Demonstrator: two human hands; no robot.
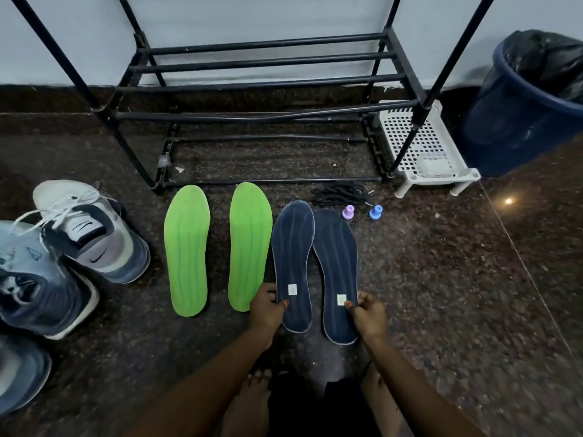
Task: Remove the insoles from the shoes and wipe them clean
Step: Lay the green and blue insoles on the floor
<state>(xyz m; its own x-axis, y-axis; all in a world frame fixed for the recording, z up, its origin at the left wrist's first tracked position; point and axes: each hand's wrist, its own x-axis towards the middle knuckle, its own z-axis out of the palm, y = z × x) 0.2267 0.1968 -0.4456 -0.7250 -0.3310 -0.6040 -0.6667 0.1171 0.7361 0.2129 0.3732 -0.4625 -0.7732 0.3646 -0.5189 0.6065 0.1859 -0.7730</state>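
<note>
Insoles on floor, heels toward person: left hand [266, 309] pinches left navy insole [293, 263], right hand [369, 313] pinches right navy insole [336, 269]; long axes run away from the hands.

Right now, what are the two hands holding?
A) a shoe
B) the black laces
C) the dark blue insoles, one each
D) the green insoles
C: the left hand pinches the left dark blue insole near its heel, the right hand the right dark blue insole; the green insoles lie flat beside them.
</note>
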